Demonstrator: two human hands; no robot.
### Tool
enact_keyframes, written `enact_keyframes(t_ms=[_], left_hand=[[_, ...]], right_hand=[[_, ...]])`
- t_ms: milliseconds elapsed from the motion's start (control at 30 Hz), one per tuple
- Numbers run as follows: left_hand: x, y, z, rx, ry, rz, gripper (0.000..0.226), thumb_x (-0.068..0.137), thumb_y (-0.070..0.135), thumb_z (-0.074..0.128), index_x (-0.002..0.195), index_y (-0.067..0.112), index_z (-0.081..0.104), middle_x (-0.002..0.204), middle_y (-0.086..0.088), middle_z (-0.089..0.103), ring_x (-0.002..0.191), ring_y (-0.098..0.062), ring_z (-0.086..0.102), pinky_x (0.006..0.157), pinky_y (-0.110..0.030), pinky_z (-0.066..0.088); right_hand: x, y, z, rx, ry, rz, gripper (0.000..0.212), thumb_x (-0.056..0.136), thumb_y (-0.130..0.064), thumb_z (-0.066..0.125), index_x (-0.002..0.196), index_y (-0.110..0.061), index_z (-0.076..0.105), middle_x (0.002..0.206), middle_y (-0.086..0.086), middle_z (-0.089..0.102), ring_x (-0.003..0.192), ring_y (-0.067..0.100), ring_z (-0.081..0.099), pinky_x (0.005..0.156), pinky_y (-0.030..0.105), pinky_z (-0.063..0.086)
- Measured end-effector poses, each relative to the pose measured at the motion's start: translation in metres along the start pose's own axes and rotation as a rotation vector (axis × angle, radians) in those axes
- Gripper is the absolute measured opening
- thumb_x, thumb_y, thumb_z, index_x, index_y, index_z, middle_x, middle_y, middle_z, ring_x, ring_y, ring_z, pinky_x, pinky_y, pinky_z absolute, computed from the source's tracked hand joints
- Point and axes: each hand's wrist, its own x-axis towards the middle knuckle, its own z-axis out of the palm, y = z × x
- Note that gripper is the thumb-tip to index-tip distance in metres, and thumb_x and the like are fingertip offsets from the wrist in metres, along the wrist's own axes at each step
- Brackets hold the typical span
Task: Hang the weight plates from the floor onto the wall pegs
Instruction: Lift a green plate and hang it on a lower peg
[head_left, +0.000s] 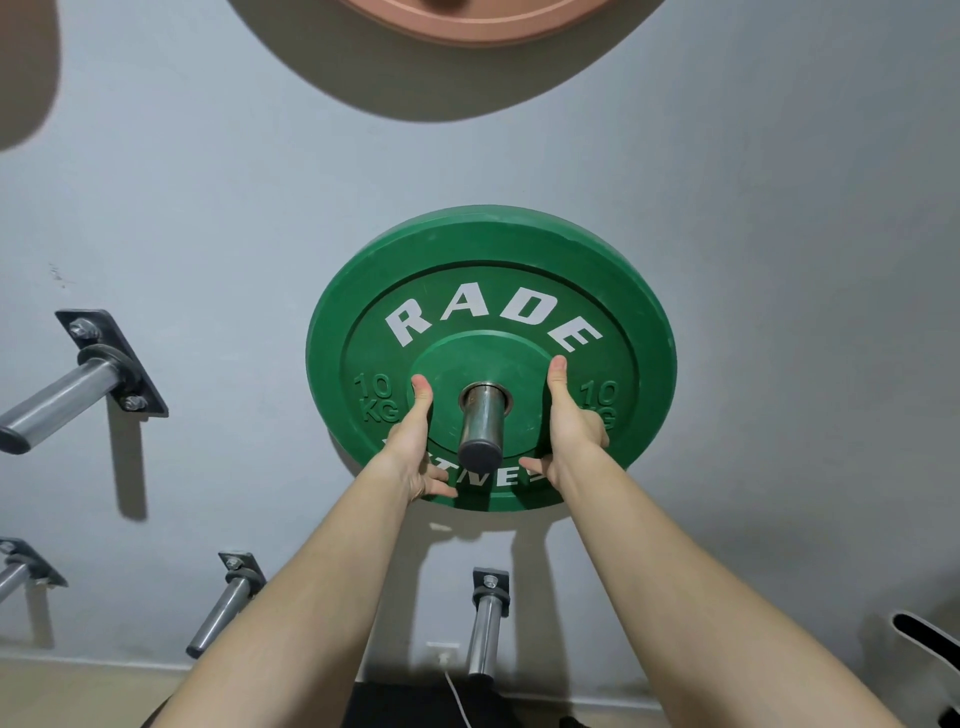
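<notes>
The green 10 kg plate (493, 291) is hung on a wall peg (480, 421), pressed by the flat, straight-fingered left hand (415, 447) and right hand (569, 431).

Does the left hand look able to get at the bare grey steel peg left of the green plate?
Probably yes. The left hand presses the round green weight plate, and only bare wall lies between it and the grey steel peg, which carries nothing.
</notes>
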Motion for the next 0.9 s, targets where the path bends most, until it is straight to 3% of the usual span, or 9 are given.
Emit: enact_keyframes(t_ms=[167, 333, 400, 467, 533, 633, 700, 800, 900], left_hand=[[0.004, 0.002, -0.002, 0.046, -0.017, -0.012, 0.156, 0.02, 0.103, 0.053, 0.156, 0.04, 0.009, 0.162, -0.023, 0.015, 0.132, -0.058, 0.039, 0.079, -0.078, 0.044], [0.002, 0.003, -0.008, 0.077, -0.026, -0.028, 0.147, 0.03, 0.104, 0.051, 0.156, 0.041, 0.012, 0.164, -0.018, 0.015, 0.134, -0.056, 0.038, 0.087, -0.078, 0.041], [0.0, 0.005, -0.012, 0.101, -0.019, -0.018, 0.138, 0.039, 0.103, 0.051, 0.156, 0.039, 0.016, 0.163, -0.018, 0.019, 0.131, -0.054, 0.042, 0.086, -0.075, 0.044], [-0.001, 0.007, -0.017, 0.138, -0.006, -0.002, 0.128, 0.048, 0.1, 0.052, 0.155, 0.036, 0.021, 0.158, -0.02, 0.028, 0.124, -0.052, 0.049, 0.086, -0.072, 0.048], [-0.002, 0.007, -0.021, 0.176, 0.026, 0.02, 0.115, 0.059, 0.095, 0.053, 0.153, 0.032, 0.03, 0.149, -0.022, 0.04, 0.114, -0.046, 0.058, 0.087, -0.065, 0.052], [-0.01, 0.006, -0.025, 0.238, 0.148, 0.087, 0.082, 0.08, 0.077, 0.054, 0.134, 0.015, 0.051, 0.116, -0.015, 0.061, 0.09, -0.032, 0.066, 0.081, -0.045, 0.054], [-0.022, 0.002, -0.027, 0.289, 0.218, 0.166, 0.063, 0.087, 0.064, 0.053, 0.118, 0.01, 0.055, 0.098, -0.01, 0.06, 0.082, -0.027, 0.062, 0.082, -0.041, 0.052], [-0.041, -0.002, -0.027, 0.463, 0.246, 0.301, 0.04, 0.092, 0.05, 0.053, 0.082, 0.011, 0.052, 0.084, -0.007, 0.056, 0.081, -0.027, 0.057, 0.09, -0.046, 0.051], [-0.071, -0.007, -0.025, 0.69, 0.259, 0.438, 0.047, 0.093, 0.04, 0.055, 0.058, 0.018, 0.032, 0.057, -0.002, 0.036, 0.062, -0.023, 0.039, 0.073, -0.037, 0.041]], right_hand=[[0.0, -0.002, -0.001, -0.059, -0.001, 0.007, 0.142, 0.054, -0.093, 0.063, 0.156, -0.004, 0.021, 0.151, 0.009, 0.032, 0.124, 0.039, 0.051, 0.068, 0.056, 0.06], [0.005, 0.003, -0.002, -0.034, -0.02, 0.001, 0.159, 0.028, -0.1, 0.063, 0.154, -0.01, 0.026, 0.147, 0.009, 0.044, 0.119, 0.042, 0.056, 0.053, 0.057, 0.056], [0.001, 0.0, -0.003, -0.043, -0.021, -0.007, 0.143, 0.043, -0.095, 0.064, 0.153, -0.011, 0.027, 0.143, 0.008, 0.047, 0.115, 0.042, 0.056, 0.056, 0.054, 0.058], [-0.001, -0.002, -0.005, -0.083, 0.002, -0.017, 0.109, 0.069, -0.081, 0.063, 0.146, -0.009, 0.034, 0.132, 0.008, 0.05, 0.105, 0.039, 0.056, 0.066, 0.054, 0.06], [-0.001, -0.001, -0.01, -0.114, 0.033, -0.035, 0.081, 0.083, -0.067, 0.06, 0.135, -0.009, 0.041, 0.12, 0.009, 0.053, 0.093, 0.034, 0.055, 0.078, 0.056, 0.059], [-0.005, 0.003, -0.021, -0.157, 0.07, -0.101, 0.066, 0.083, -0.054, 0.056, 0.129, -0.008, 0.047, 0.107, 0.01, 0.059, 0.092, 0.032, 0.059, 0.087, 0.052, 0.056], [-0.014, 0.006, -0.033, -0.253, 0.089, -0.178, 0.061, 0.085, -0.047, 0.054, 0.131, -0.007, 0.049, 0.114, 0.012, 0.062, 0.098, 0.034, 0.06, 0.09, 0.046, 0.053], [-0.025, 0.005, -0.05, -0.502, 0.107, -0.293, 0.064, 0.082, -0.048, 0.049, 0.13, -0.006, 0.051, 0.123, 0.015, 0.06, 0.107, 0.037, 0.058, 0.094, 0.046, 0.049], [-0.039, 0.0, -0.069, -0.683, 0.087, -0.376, 0.069, 0.075, -0.051, 0.048, 0.129, -0.008, 0.052, 0.126, 0.014, 0.058, 0.112, 0.038, 0.057, 0.097, 0.048, 0.049]])
